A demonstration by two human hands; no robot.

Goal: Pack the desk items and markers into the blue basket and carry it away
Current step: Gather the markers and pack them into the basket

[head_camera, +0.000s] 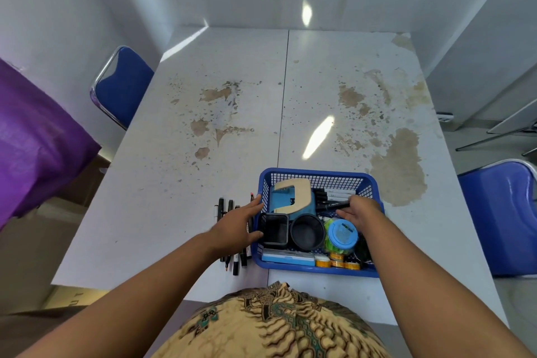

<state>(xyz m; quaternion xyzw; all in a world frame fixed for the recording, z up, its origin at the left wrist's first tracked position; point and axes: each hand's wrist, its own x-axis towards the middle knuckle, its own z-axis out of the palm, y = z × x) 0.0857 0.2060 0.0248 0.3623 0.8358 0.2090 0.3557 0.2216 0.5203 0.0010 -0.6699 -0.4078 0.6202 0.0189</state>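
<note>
The blue basket [319,174] stands at the near edge of the white table. Inside it lie a blue hole punch with a tan handle [293,197], a square black cup [274,230], a round black cup [307,232], a blue-lidded jar [343,234], tape rolls [337,264], a flat blue box [287,258] and several markers [337,193]. My right hand [360,211] holds a black marker [334,206] over the basket. My left hand [241,225] lies with fingers stretched over the loose markers [229,209] on the table, touching the basket's left wall.
The table [232,125] has a stained, peeling top. Blue chairs stand at the far left [122,84] and at the right [502,221]. A purple cloth [35,136] hangs at the left. Walls close the far side.
</note>
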